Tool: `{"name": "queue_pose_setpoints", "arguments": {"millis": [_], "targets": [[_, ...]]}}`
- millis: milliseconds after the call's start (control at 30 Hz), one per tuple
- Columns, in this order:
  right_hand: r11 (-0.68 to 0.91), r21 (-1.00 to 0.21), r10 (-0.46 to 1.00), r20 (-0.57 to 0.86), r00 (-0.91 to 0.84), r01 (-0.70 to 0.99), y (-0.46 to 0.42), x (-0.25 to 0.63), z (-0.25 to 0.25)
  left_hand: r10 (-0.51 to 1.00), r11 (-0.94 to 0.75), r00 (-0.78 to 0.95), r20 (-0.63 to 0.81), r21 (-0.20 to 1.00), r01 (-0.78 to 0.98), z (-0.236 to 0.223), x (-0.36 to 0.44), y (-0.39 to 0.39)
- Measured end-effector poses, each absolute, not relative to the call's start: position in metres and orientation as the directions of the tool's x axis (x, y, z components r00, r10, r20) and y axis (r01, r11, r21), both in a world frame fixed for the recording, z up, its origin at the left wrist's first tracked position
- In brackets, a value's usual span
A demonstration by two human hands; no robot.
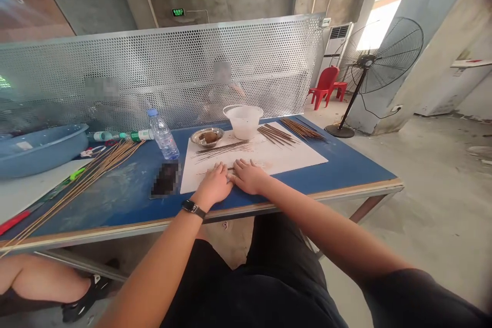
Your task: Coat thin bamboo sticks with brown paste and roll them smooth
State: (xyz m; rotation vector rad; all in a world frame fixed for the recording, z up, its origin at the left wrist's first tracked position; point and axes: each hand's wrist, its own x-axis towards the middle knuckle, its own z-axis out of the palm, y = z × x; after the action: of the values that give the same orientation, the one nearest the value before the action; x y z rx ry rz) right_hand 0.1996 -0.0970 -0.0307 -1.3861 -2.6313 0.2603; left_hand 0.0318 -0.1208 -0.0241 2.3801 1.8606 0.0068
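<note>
Both my hands lie flat, palms down and side by side, on a white board (292,159) on the blue table. My left hand (214,183), with a dark watch on its wrist, and my right hand (248,176) have their fingers stretched out over a thin stick (230,168) that shows between them. Beyond my fingers lies a row of thin dark sticks (221,149). A small metal dish (207,137) with a brown lump stands behind it, beside a white plastic bowl (243,121). More brown sticks (277,135) lie to the right.
A water bottle (163,135) and a dark blurred object (166,178) sit left of the board. Long bamboo sticks (82,177) and a blue basin (40,147) lie further left. A perforated metal screen (165,69) backs the table. Another person's leg (42,282) is at lower left; a fan (378,61) stands right.
</note>
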Motion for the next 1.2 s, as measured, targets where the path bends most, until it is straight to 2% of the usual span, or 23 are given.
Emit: {"name": "queue_pose_setpoints", "arguments": {"millis": [133, 333, 467, 567, 733, 867, 1033, 1200], "targets": [[0.571, -0.205, 0.816, 0.037, -0.577, 0.795, -0.082, 0.199, -0.027, 0.970, -0.221, 0.229, -0.078, 0.096, 0.971, -0.022, 0.031, -0.107], [0.626, -0.215, 0.777, 0.089, -0.623, 0.750, -0.119, 0.222, -0.039, 0.959, -0.282, 0.283, 0.007, 0.084, 0.956, -0.027, 0.028, -0.153], [0.690, -0.284, 0.718, 0.157, -0.678, 0.665, -0.133, 0.226, -0.044, 0.916, -0.401, 0.396, 0.064, 0.160, 0.902, -0.029, 0.032, -0.169], [0.713, -0.307, 0.691, 0.155, -0.706, 0.630, -0.121, 0.218, -0.043, 0.908, -0.413, 0.419, 0.019, 0.214, 0.885, -0.028, 0.034, -0.154], [0.677, -0.229, 0.729, 0.074, -0.680, 0.700, -0.080, 0.202, -0.034, 0.939, -0.309, 0.327, -0.109, 0.153, 0.939, -0.022, 0.033, -0.106], [0.680, -0.203, 0.724, 0.033, -0.689, 0.705, -0.067, 0.203, -0.028, 0.944, -0.280, 0.296, -0.147, 0.118, 0.953, -0.017, 0.031, -0.092], [0.721, -0.210, 0.686, 0.083, -0.723, 0.660, -0.103, 0.225, -0.032, 0.944, -0.317, 0.323, -0.073, 0.076, 0.945, -0.020, 0.029, -0.137], [0.732, -0.243, 0.677, 0.163, -0.717, 0.636, -0.138, 0.231, -0.042, 0.937, -0.344, 0.349, -0.026, 0.110, 0.932, -0.026, 0.030, -0.178]]}}
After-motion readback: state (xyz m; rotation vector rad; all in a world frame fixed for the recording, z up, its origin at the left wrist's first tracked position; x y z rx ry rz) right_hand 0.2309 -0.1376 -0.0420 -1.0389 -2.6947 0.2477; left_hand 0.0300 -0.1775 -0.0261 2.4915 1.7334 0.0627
